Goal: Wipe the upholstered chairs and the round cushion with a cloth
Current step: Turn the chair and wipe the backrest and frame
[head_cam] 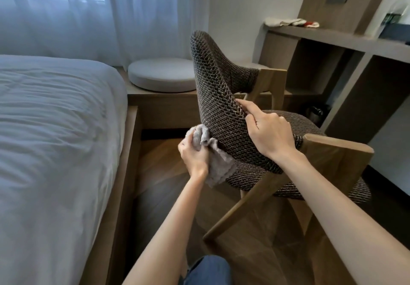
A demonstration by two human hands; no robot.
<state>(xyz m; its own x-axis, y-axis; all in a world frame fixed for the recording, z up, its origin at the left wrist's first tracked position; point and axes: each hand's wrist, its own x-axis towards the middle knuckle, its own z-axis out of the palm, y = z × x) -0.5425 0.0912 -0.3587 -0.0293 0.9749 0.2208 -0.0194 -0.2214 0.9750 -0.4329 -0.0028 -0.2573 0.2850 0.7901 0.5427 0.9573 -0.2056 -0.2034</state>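
The chair (221,111) stood on the wood floor (159,173) between the bed (55,129) and the shelves (332,40), its woven backrest turned towards the person and its wooden frame angled out to the right. The left hand (195,151) gripped the cloth (218,164), fingers curled round a bunched part of it and pressing it against the lower outer side of the backrest. The loose end of the cloth hung down over the seat's edge. The right hand (270,133) held the backrest's right edge. Its fingers curled over the rim, the forefinger lay along that edge, and the palm rested on the outer fabric.

The cushion (162,75), round and pale, lay flat on a low wooden ledge (162,100) behind the chair, under the curtain (88,18) and near the bed's far corner. It was apart from both hands. A few folded rags (288,21) lay on the top shelf. A knee (206,269) in blue denim showed at the bottom edge.
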